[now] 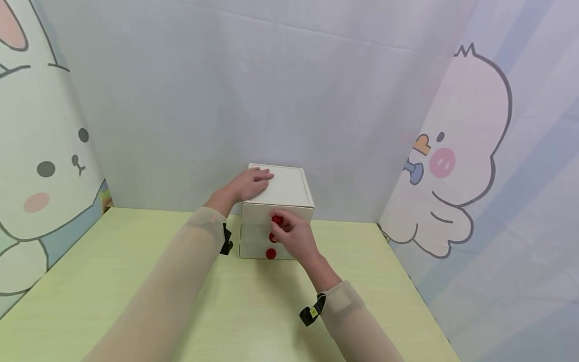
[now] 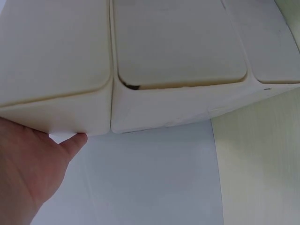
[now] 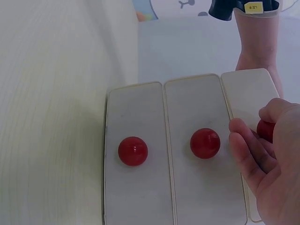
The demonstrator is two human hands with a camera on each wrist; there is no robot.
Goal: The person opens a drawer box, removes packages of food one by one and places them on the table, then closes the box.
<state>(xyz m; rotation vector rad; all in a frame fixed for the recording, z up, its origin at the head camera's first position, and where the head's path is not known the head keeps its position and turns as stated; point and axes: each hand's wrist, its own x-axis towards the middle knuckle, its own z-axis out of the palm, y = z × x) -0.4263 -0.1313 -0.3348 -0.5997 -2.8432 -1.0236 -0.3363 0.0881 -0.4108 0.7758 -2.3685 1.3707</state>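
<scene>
Pale curtain [image 1: 271, 100] hangs behind the greenish table [image 1: 149, 261]; on its far part stands a white box [image 1: 289, 186]. Its three round-cornered drawers [image 3: 194, 105] look closed, none clearly pulled out yet. The right hand [image 1: 296, 237] pinches the top red knob [image 1: 277, 219]; the left hand [image 1: 249, 185] rests on the box, fingers slightly apart.
</scene>
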